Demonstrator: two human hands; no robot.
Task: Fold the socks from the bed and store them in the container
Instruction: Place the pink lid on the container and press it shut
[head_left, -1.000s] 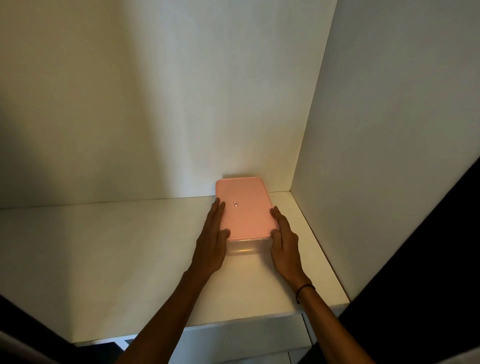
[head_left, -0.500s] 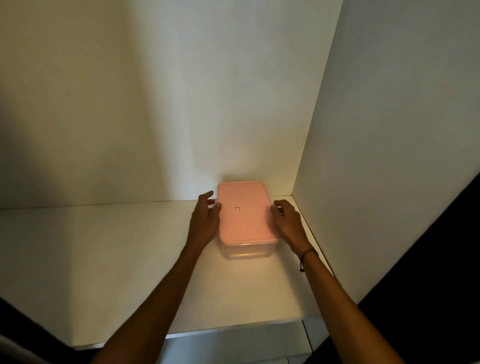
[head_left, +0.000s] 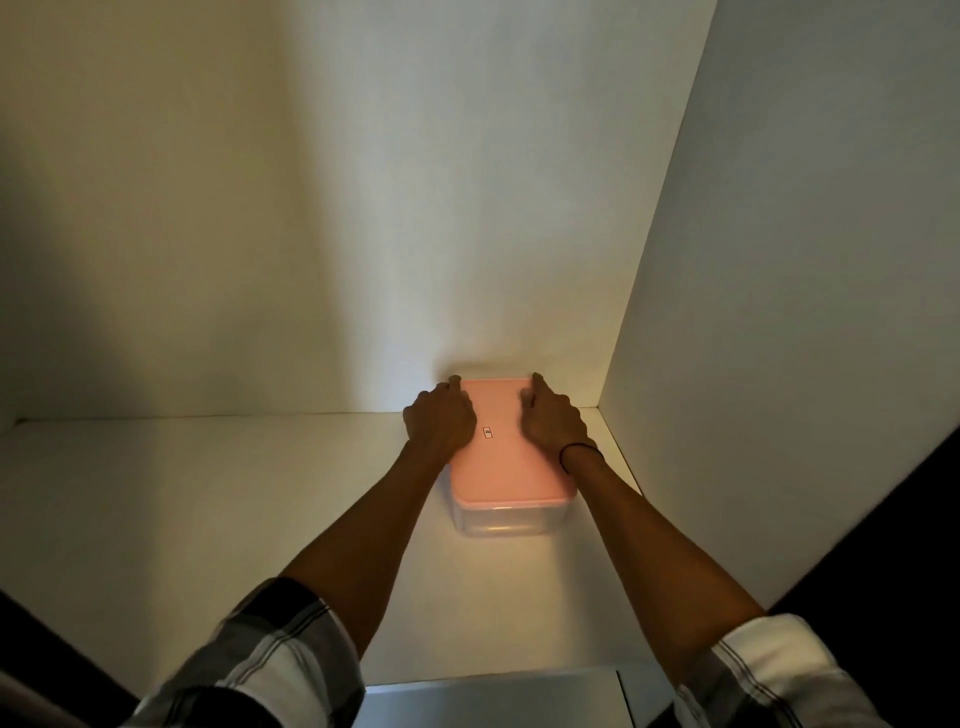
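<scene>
A clear plastic container with a closed pink lid (head_left: 506, 470) stands on a white shelf (head_left: 208, 493), its far end near the back wall. My left hand (head_left: 441, 422) lies over the lid's far left part, with fingers curled around the far left corner. My right hand (head_left: 553, 422) covers the far right part, and its fingers reach the far right corner. A dark band circles my right wrist. Both hands grip the container from its two sides. No socks show, and the lid hides what is inside.
The shelf sits in a white cupboard niche, with a back wall (head_left: 363, 208) and a right side panel (head_left: 779, 312) close to the container. A white drawer front (head_left: 493, 699) lies below the shelf edge. Dark areas fill both lower corners.
Both hands slid from the container's near end along its sides to the far corners. My arms stretched deeper into the niche. The container stayed near the back wall.
</scene>
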